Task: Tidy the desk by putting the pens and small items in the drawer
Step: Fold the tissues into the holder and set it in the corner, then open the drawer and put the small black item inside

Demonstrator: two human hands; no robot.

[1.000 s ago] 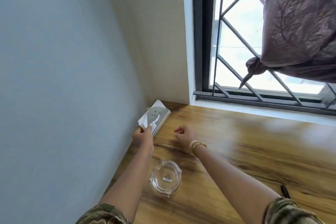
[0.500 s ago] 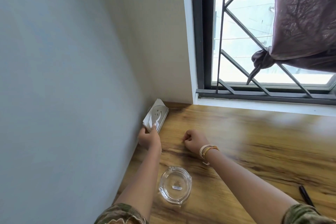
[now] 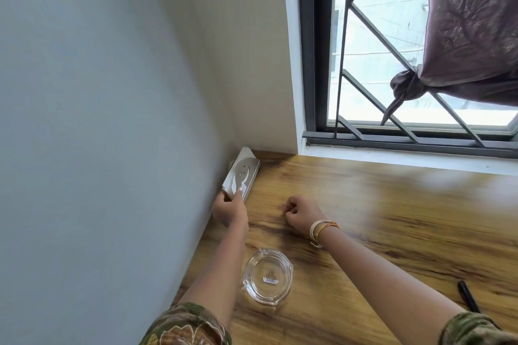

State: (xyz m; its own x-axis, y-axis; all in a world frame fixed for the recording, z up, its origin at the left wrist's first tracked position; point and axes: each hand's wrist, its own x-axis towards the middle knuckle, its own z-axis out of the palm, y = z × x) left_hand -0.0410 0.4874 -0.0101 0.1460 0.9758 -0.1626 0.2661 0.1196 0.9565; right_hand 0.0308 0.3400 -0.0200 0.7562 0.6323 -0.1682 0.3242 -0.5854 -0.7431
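A flat silver metal holder with white paper in it leans against the left wall in the desk's far corner. My left hand grips its near end, thumb on the front face. My right hand rests on the wooden desk to the right of it, fingers curled into a fist with nothing visible in it. A clear glass ashtray sits between my forearms. A black pen lies at the right edge of view. No drawer is in view.
The grey-blue wall runs along the desk's left side. A window with a dark metal grille stands behind the desk, and a knotted purple curtain hangs at upper right.
The holder has gone from tilted out with its paper sticking out to lying close against the wall. My left hand stays on its near end. My right fist has barely moved.
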